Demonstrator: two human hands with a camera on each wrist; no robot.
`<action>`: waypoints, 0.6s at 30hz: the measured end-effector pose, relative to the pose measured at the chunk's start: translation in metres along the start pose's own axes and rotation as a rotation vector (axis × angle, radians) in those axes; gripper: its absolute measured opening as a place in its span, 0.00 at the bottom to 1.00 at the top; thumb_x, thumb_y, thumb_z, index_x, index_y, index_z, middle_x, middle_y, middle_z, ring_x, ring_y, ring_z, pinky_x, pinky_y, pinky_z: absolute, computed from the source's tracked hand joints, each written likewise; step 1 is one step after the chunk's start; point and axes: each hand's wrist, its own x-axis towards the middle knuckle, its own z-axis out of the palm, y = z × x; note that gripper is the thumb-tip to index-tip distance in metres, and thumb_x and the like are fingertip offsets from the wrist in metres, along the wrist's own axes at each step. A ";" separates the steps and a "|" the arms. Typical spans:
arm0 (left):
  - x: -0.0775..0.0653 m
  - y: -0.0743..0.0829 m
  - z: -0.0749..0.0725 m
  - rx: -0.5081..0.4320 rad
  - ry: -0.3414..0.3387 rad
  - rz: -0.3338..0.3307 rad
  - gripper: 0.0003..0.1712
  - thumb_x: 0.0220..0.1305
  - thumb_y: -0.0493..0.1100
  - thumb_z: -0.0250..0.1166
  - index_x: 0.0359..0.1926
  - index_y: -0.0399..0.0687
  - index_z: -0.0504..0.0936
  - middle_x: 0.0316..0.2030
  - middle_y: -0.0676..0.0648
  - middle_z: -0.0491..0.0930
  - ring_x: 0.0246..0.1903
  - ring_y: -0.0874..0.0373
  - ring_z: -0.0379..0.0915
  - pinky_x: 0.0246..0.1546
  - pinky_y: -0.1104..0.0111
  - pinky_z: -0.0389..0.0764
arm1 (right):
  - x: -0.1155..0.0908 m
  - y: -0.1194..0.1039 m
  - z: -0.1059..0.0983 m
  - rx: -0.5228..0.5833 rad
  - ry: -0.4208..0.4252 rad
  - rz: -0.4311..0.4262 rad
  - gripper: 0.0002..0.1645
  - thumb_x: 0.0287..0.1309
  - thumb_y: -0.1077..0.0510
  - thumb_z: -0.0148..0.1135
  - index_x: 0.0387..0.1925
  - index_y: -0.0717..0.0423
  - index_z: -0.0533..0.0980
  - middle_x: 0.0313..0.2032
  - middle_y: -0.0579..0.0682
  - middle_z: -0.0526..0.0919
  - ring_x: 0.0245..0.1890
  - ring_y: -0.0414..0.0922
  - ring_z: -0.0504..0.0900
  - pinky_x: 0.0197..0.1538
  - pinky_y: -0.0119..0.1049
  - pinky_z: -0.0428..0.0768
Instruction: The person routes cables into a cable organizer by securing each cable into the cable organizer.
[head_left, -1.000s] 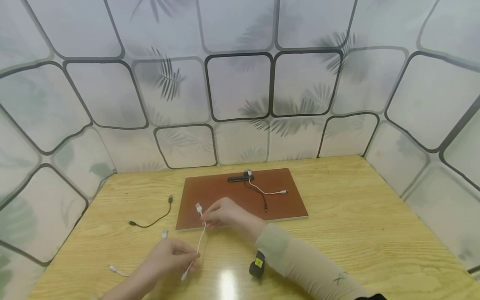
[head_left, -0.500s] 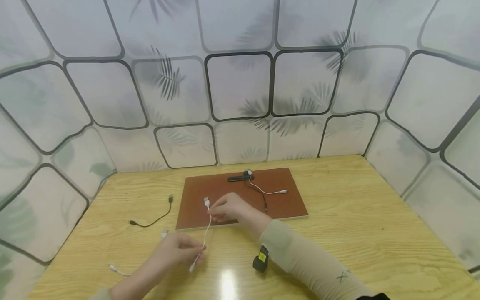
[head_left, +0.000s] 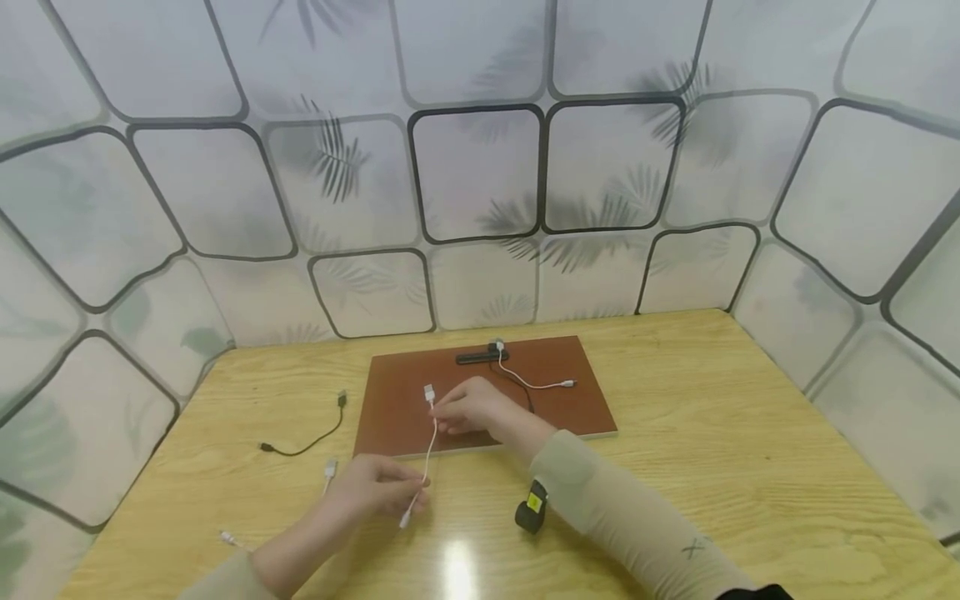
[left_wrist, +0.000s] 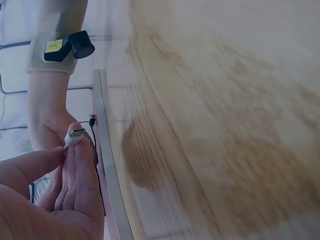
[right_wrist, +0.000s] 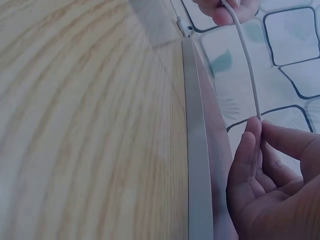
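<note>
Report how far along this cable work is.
Apparently done: a white cable and a thin black cable lie on the brown board. In hand: the left hand and right hand hold a white USB-C cable. Probably left: on the table, off the board, a black USB cable, a white USB plug and a white connector; the left forearm hides whether those white ends join.

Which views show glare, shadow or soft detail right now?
Head: bright glare on the near table. Left wrist: dim, wood grain smeared, a dark patch, perhaps shadow; white connector fairly crisp. Right wrist: dim, white cable distinct.
</note>
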 end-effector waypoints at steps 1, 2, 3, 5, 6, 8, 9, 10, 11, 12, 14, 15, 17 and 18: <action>0.002 0.000 0.001 -0.006 -0.001 -0.005 0.17 0.72 0.39 0.69 0.49 0.24 0.86 0.37 0.36 0.92 0.34 0.54 0.91 0.43 0.61 0.93 | 0.000 0.000 -0.002 0.000 0.003 0.002 0.13 0.69 0.63 0.69 0.49 0.70 0.86 0.32 0.51 0.92 0.26 0.35 0.85 0.42 0.31 0.91; 0.003 0.000 0.001 -0.009 -0.002 -0.003 0.16 0.73 0.38 0.68 0.49 0.24 0.86 0.37 0.36 0.92 0.34 0.55 0.91 0.43 0.61 0.93 | 0.000 0.000 -0.004 0.004 0.007 0.006 0.13 0.69 0.63 0.69 0.49 0.70 0.86 0.31 0.50 0.91 0.26 0.35 0.85 0.41 0.31 0.91; 0.005 0.000 0.001 -0.015 -0.003 -0.003 0.16 0.73 0.38 0.68 0.49 0.23 0.85 0.37 0.36 0.92 0.34 0.55 0.91 0.43 0.61 0.93 | 0.000 0.000 -0.006 0.006 0.010 0.010 0.13 0.69 0.63 0.69 0.49 0.70 0.86 0.31 0.50 0.91 0.26 0.35 0.85 0.41 0.30 0.91; 0.007 0.000 0.002 -0.022 -0.006 0.004 0.16 0.73 0.37 0.68 0.49 0.22 0.85 0.37 0.36 0.92 0.34 0.56 0.91 0.43 0.61 0.93 | 0.001 -0.001 -0.010 0.009 0.013 0.019 0.14 0.69 0.63 0.69 0.49 0.70 0.86 0.30 0.49 0.91 0.26 0.35 0.85 0.40 0.30 0.90; 0.008 0.000 0.002 -0.026 -0.008 0.006 0.16 0.73 0.37 0.67 0.50 0.22 0.85 0.37 0.36 0.92 0.34 0.56 0.91 0.44 0.61 0.93 | 0.001 -0.001 -0.011 0.008 0.016 0.022 0.13 0.69 0.63 0.69 0.49 0.70 0.86 0.30 0.49 0.91 0.26 0.35 0.85 0.40 0.29 0.90; 0.010 0.001 0.002 -0.034 -0.014 0.012 0.16 0.73 0.36 0.67 0.51 0.22 0.84 0.38 0.35 0.91 0.35 0.55 0.91 0.45 0.60 0.93 | 0.001 -0.001 -0.015 0.011 0.018 0.030 0.14 0.69 0.63 0.69 0.50 0.70 0.86 0.30 0.48 0.90 0.26 0.35 0.85 0.39 0.29 0.90; 0.011 0.002 0.003 -0.039 -0.017 0.014 0.17 0.73 0.36 0.67 0.51 0.21 0.84 0.38 0.34 0.91 0.35 0.55 0.91 0.46 0.59 0.93 | 0.001 -0.002 -0.016 0.014 0.018 0.035 0.14 0.69 0.63 0.69 0.50 0.70 0.86 0.29 0.48 0.90 0.27 0.35 0.85 0.39 0.29 0.89; 0.012 0.002 0.003 -0.042 -0.021 0.015 0.17 0.73 0.35 0.67 0.52 0.21 0.83 0.39 0.34 0.91 0.36 0.55 0.91 0.46 0.59 0.93 | 0.001 -0.002 -0.018 0.013 0.018 0.035 0.14 0.69 0.63 0.69 0.50 0.70 0.86 0.29 0.48 0.90 0.26 0.35 0.85 0.39 0.29 0.89; 0.013 0.003 0.003 -0.046 -0.024 0.016 0.16 0.73 0.35 0.66 0.52 0.21 0.83 0.39 0.34 0.91 0.36 0.54 0.91 0.46 0.58 0.93 | 0.000 -0.002 -0.019 0.013 0.020 0.035 0.14 0.70 0.63 0.69 0.50 0.70 0.86 0.29 0.48 0.90 0.26 0.35 0.85 0.39 0.29 0.89; 0.013 0.003 0.004 -0.048 -0.026 0.015 0.16 0.73 0.35 0.66 0.52 0.21 0.83 0.39 0.34 0.91 0.36 0.55 0.91 0.46 0.58 0.93 | 0.000 -0.003 -0.020 0.019 0.020 0.038 0.14 0.70 0.63 0.69 0.51 0.71 0.86 0.28 0.47 0.89 0.26 0.35 0.85 0.39 0.29 0.89; 0.015 0.005 0.004 -0.055 -0.029 0.011 0.16 0.73 0.35 0.67 0.51 0.21 0.83 0.39 0.34 0.91 0.36 0.56 0.91 0.46 0.59 0.93 | 0.000 -0.004 -0.022 0.035 0.024 0.043 0.14 0.69 0.64 0.69 0.51 0.71 0.85 0.27 0.47 0.89 0.25 0.35 0.85 0.38 0.29 0.89; 0.016 0.005 0.005 -0.060 -0.031 0.009 0.16 0.72 0.35 0.67 0.51 0.21 0.83 0.39 0.34 0.91 0.36 0.56 0.91 0.46 0.59 0.93 | 0.001 -0.004 -0.022 0.037 0.027 0.043 0.14 0.69 0.64 0.69 0.50 0.72 0.85 0.26 0.46 0.89 0.25 0.35 0.85 0.38 0.28 0.89; 0.017 0.006 0.005 -0.065 -0.029 0.002 0.16 0.72 0.35 0.67 0.50 0.21 0.84 0.38 0.35 0.92 0.35 0.57 0.91 0.46 0.59 0.93 | 0.001 -0.005 -0.023 0.037 0.037 0.044 0.14 0.69 0.64 0.69 0.50 0.71 0.86 0.25 0.46 0.89 0.24 0.35 0.85 0.37 0.29 0.89; 0.018 0.007 0.004 -0.064 -0.030 -0.001 0.16 0.72 0.35 0.67 0.50 0.21 0.84 0.38 0.35 0.92 0.35 0.57 0.91 0.46 0.59 0.93 | 0.001 -0.005 -0.023 0.040 0.041 0.047 0.13 0.69 0.65 0.69 0.49 0.71 0.86 0.24 0.46 0.88 0.24 0.35 0.85 0.37 0.28 0.89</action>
